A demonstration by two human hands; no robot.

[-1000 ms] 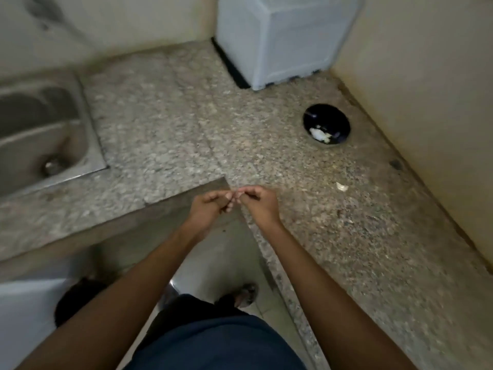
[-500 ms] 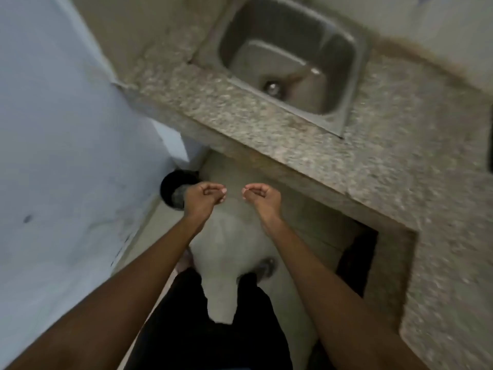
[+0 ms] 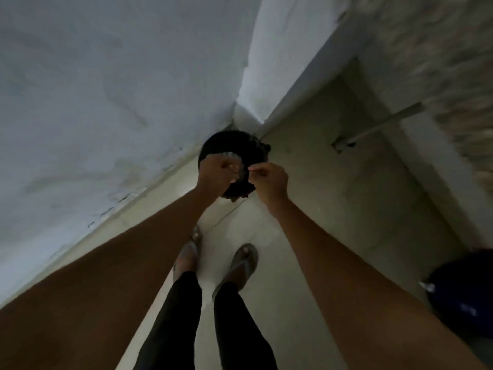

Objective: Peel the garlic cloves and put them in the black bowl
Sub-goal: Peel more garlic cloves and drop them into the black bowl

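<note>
Garlic, too small and blurred to make out, cannot be told apart at mid-frame, where the left hand (image 3: 217, 173) and right hand (image 3: 269, 180) hover with fingers curled and pinched over a black bin (image 3: 226, 141) on the floor (image 3: 333, 198); what they grip is unclear.
</note>
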